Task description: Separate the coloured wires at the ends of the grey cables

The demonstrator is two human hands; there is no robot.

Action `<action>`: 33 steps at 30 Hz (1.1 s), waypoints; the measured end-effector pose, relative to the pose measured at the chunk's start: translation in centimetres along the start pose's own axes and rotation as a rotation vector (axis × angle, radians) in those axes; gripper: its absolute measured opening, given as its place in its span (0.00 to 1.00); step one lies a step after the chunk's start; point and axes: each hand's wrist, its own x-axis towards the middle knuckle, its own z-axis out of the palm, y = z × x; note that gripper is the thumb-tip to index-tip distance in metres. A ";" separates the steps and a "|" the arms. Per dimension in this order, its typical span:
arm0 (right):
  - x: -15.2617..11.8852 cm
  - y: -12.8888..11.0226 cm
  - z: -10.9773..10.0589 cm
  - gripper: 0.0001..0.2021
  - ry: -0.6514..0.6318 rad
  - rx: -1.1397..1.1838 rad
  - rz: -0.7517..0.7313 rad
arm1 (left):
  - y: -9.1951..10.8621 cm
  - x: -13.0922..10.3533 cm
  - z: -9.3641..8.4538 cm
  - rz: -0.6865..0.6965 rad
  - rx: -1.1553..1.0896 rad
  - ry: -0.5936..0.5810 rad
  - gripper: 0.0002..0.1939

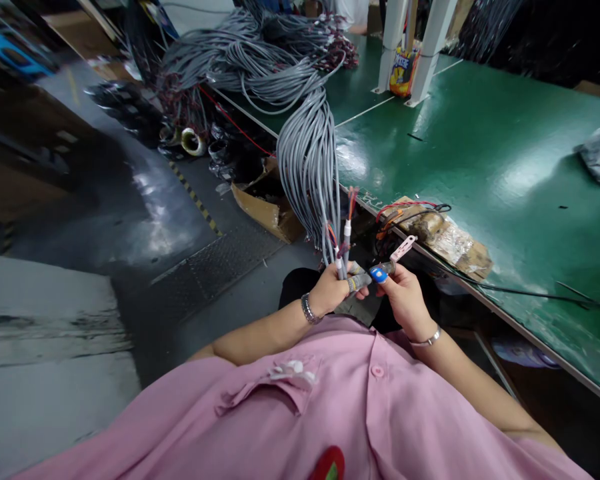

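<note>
My left hand [331, 288] is closed round a few grey cables [347, 235], held upright in front of my body. White sleeves and thin red, orange and dark wires show at their upper ends. Grey and yellow wraps cover some of its fingers. Close to its fingertips, my right hand [407, 297] is closed in a pinch, with a blue cover on the thumb. From that grip a small pink tool [403, 248] with a slotted end sticks out; its lower part is hidden by the fingers. A thick bundle of grey cables [307, 157] hangs over the table edge just beyond my left hand.
More coiled cable [240, 57] is heaped on the green table [480, 147]. A wooden block wrapped in tape [445, 240] lies at the table edge beside loose wires. White posts [433, 50] hold a bright packet [404, 70]. An open cardboard box [265, 207] stands on the floor.
</note>
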 end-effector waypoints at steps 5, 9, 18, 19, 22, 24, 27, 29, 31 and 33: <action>-0.1 0.4 0.0 0.14 0.013 0.039 0.006 | -0.5 0.1 0.3 0.026 -0.080 0.116 0.16; -0.3 0.8 0.1 0.14 0.031 0.035 -0.002 | -0.4 0.1 0.3 0.044 -0.079 0.129 0.16; 0.0 0.3 -0.1 0.13 -0.055 -0.009 -0.020 | -0.6 0.0 0.5 0.068 -0.037 0.096 0.17; 0.1 0.2 -0.1 0.14 -0.069 -0.007 -0.009 | -0.6 0.0 0.5 0.068 -0.035 0.084 0.17; 0.4 -0.1 -0.2 0.15 -0.115 0.004 0.021 | -0.7 0.0 0.6 0.073 -0.036 0.064 0.17; 0.5 -0.1 -0.1 0.14 -0.127 0.006 0.022 | -0.8 0.0 0.5 0.076 -0.041 0.063 0.17; 0.3 -0.3 0.2 0.13 -0.082 0.011 -0.010 | -0.9 -0.1 0.5 0.081 -0.053 0.066 0.17; 0.0 -0.4 0.5 0.12 -0.050 0.016 -0.030 | -0.9 -0.1 0.5 0.082 -0.060 0.072 0.17; -0.3 -0.5 1.0 0.10 -0.041 0.035 -0.034 | -1.0 -0.2 0.6 0.086 -0.067 0.085 0.16; -0.6 -0.5 1.4 0.09 -0.039 0.068 -0.028 | -0.9 -0.2 0.7 0.094 -0.071 0.104 0.16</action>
